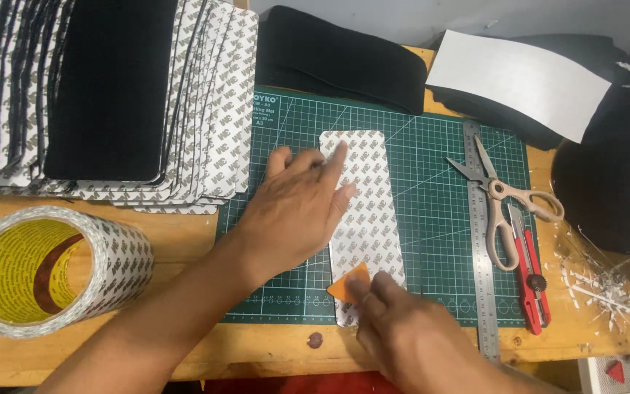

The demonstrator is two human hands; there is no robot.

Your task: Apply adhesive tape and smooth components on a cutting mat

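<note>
The left hand [297,211] lies flat, fingers spread, on a taped strip [362,219] on the green cutting mat [432,211]; the right hand [410,335] has its fingers clamped on an orange scraper [348,286] at the strip's near end.

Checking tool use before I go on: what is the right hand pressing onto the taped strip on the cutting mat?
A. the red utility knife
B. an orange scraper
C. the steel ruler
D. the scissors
B: the right hand holds a small orange scraper against the near end of the strip, while the scissors, knife and ruler lie untouched to the right.
</note>
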